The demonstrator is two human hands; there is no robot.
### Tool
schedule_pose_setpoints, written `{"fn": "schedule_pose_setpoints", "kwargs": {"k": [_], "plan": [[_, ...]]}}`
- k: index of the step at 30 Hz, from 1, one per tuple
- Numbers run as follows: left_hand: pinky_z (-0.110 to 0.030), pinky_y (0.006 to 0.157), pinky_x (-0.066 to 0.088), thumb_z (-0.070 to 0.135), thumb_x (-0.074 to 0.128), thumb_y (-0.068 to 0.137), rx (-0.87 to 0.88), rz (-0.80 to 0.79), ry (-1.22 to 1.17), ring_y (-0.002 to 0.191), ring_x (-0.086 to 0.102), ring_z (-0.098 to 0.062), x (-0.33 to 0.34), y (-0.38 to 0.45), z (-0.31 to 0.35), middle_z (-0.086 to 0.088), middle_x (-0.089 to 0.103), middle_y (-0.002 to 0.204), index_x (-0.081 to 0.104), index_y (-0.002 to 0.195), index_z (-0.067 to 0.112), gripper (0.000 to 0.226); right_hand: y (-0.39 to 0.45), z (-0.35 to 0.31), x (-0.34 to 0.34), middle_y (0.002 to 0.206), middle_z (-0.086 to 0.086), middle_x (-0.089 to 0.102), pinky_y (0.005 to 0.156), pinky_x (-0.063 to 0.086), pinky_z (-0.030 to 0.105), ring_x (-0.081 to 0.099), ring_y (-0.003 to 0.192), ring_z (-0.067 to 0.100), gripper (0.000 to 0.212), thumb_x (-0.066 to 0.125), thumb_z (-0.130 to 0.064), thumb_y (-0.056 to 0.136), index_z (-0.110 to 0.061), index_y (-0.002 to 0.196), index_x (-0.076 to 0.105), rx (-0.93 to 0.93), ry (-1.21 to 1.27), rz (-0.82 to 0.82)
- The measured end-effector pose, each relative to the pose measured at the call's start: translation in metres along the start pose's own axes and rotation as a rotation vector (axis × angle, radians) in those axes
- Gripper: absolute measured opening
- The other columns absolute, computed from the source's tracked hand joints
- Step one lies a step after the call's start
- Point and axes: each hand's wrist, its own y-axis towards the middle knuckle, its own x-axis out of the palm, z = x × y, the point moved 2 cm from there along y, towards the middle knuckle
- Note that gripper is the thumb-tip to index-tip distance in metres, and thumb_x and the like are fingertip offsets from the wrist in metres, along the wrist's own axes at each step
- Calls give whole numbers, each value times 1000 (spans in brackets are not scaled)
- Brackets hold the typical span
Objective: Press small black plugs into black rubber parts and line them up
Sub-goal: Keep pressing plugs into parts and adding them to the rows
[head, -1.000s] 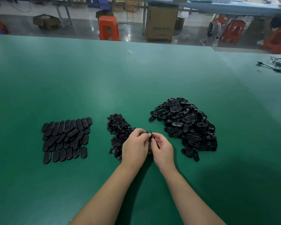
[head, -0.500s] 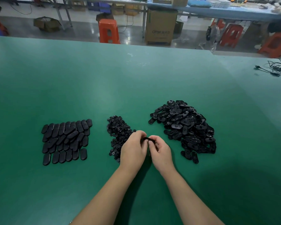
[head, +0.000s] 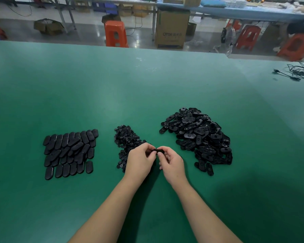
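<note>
Between our two hands, just above the green table (head: pixel 147 88), we hold one black rubber part (head: pixel 157 151), its long axis running roughly left to right. Our left hand (head: pixel 140 161) pinches its left end with curled fingers, and our right hand (head: pixel 172 163) pinches its right end the same way; whether a plug sits in it we cannot tell. Just left of the left hand, partly behind it, lies the heap of small black plugs (head: pixel 126 139). To the right sits the loose pile of rubber parts (head: pixel 198 135), lying every which way. Well apart on the left, the lined-up parts (head: pixel 68 151) lie in rough rows, most with their long axes pointing away from us.
</note>
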Motion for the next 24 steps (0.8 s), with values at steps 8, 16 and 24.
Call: {"fn": "schedule_pose_setpoints", "kwargs": {"k": [8,16,24], "plan": [[-29,62,53,18,69,84,-57,-9,7,63,62,-10,0,2,0,10,68,73,68,83,21,4,2,3,0,89,1,71,63,57,34,61,65,7,25,61,-10,98,-33,100,70,-40,-76,-8],[-16,65,46,17,66,88,3,9,9,73,62,-5,3,-4,4,11,67,77,67,87,19,2,3,6,2,95,-2,73,82,57,51,68,86,20,17,62,-13,98,-27,102,71,-41,-59,13],[-21,71,46,14,64,90,179,-31,123,77,57,-1,4,-3,0,14,63,87,65,101,22,13,1,5,0,92,-4,72,78,58,47,67,82,15,16,61,-16,99,-31,100,67,-19,-45,28]]}}
